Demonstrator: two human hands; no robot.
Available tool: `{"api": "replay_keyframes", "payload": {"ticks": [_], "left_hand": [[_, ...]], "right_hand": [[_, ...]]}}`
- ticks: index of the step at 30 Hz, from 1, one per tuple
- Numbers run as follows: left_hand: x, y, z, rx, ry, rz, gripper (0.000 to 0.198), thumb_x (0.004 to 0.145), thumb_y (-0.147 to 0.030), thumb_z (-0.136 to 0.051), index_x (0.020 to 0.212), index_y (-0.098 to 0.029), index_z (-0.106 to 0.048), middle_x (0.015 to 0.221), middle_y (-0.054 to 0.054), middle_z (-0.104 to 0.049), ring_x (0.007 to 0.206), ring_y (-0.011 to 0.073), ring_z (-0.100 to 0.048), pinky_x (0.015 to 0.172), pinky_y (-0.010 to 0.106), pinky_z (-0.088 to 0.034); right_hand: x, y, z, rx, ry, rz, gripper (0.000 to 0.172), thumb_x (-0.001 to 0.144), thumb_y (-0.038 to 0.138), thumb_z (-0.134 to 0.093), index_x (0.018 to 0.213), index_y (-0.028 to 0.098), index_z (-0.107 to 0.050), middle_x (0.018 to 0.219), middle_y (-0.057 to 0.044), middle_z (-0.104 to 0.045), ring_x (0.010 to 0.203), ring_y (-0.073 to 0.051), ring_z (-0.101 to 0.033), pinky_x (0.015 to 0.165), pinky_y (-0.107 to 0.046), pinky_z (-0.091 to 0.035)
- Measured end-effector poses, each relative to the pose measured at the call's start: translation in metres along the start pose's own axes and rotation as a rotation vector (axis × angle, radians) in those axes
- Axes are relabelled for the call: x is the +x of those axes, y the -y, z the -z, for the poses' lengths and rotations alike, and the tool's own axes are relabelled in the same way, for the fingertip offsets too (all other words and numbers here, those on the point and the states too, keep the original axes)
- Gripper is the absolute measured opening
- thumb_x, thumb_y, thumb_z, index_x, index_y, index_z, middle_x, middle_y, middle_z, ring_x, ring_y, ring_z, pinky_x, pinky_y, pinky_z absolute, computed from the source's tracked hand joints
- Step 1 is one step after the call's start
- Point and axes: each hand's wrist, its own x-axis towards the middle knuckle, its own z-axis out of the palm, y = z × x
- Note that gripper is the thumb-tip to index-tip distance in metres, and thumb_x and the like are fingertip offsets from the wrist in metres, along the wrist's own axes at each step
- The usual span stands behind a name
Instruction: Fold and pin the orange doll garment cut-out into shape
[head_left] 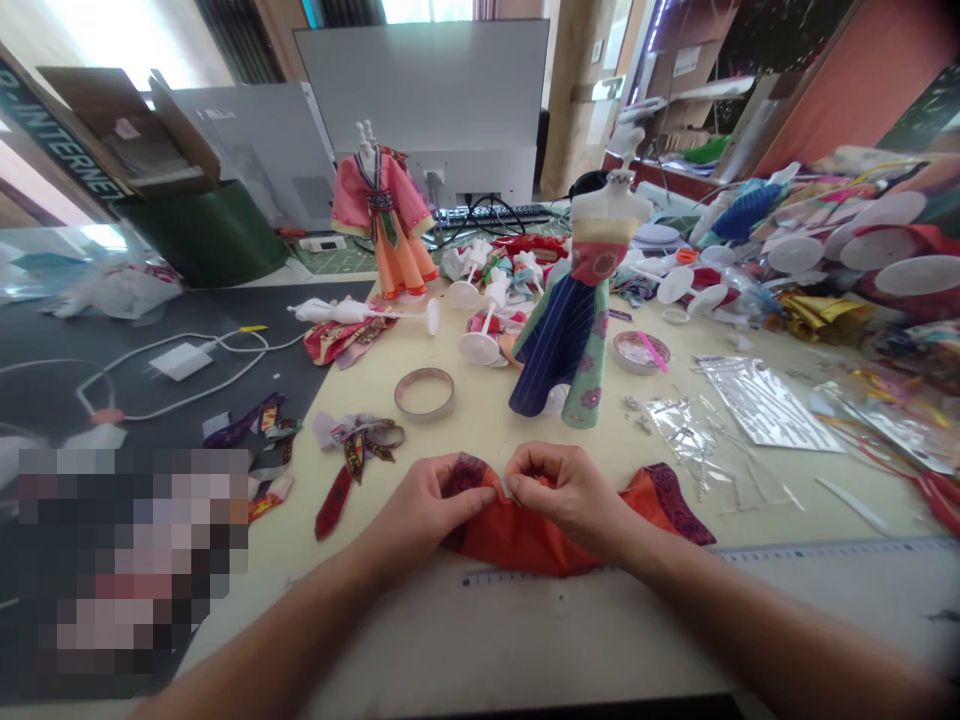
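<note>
An orange-red doll garment (517, 535) with dark purple patterned trim lies on the table before me. My left hand (442, 495) pinches its left part between thumb and fingers. Close beside it, my right hand (559, 490) is closed, thumb against forefinger, on a small whitish piece at the garment's edge; I cannot make out what the piece is. One trimmed end of the garment spreads out flat to the right of my right wrist. Under the cloth runs a clear ruler (825, 550), partly covered by the garment and my forearm.
Beyond my hands stand a mannequin in a blue and green skirt (559, 340) and one in a pink robe (379, 200). A roll of tape (424, 393) and fabric scraps (356, 445) lie to the left. At right are a small dish (641, 352), plastic packets (690, 440) and piled mannequin stands (870, 240).
</note>
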Motion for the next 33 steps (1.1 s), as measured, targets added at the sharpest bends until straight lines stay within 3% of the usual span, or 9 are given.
{"api": "replay_keyframes", "payload": {"ticks": [8, 19, 33], "left_hand": [[-0.0006, -0.0015, -0.0009, -0.018, -0.015, 0.010, 0.017, 0.073, -0.029, -0.069, 0.073, -0.014, -0.060, 0.066, -0.002, -0.059, 0.060, 0.0091, -0.052, 0.056, 0.018, -0.041], [-0.0013, -0.0016, -0.0038, 0.029, -0.022, 0.001, 0.016, 0.070, -0.026, -0.069, 0.073, -0.013, -0.061, 0.065, -0.003, -0.058, 0.059, 0.0083, -0.051, 0.055, 0.018, -0.039], [-0.0013, -0.0015, -0.0029, -0.010, -0.062, 0.012, 0.022, 0.071, -0.032, -0.070, 0.076, -0.013, -0.061, 0.069, 0.001, -0.063, 0.062, 0.0127, -0.057, 0.060, 0.023, -0.045]], "right_hand": [[-0.0015, 0.0054, 0.0003, -0.090, -0.035, 0.065, 0.015, 0.077, 0.017, -0.049, 0.064, 0.016, -0.056, 0.062, 0.001, -0.056, 0.062, -0.011, -0.050, 0.059, -0.023, -0.040], [-0.0036, 0.0009, -0.0053, -0.300, -0.169, 0.298, 0.009, 0.075, 0.015, -0.052, 0.067, 0.017, -0.055, 0.065, 0.000, -0.057, 0.062, -0.013, -0.052, 0.061, -0.026, -0.042], [0.0006, 0.0006, -0.0021, -0.229, -0.235, 0.138, 0.010, 0.076, 0.017, -0.050, 0.066, 0.018, -0.054, 0.061, 0.001, -0.056, 0.059, -0.012, -0.052, 0.053, -0.022, -0.041]]}}
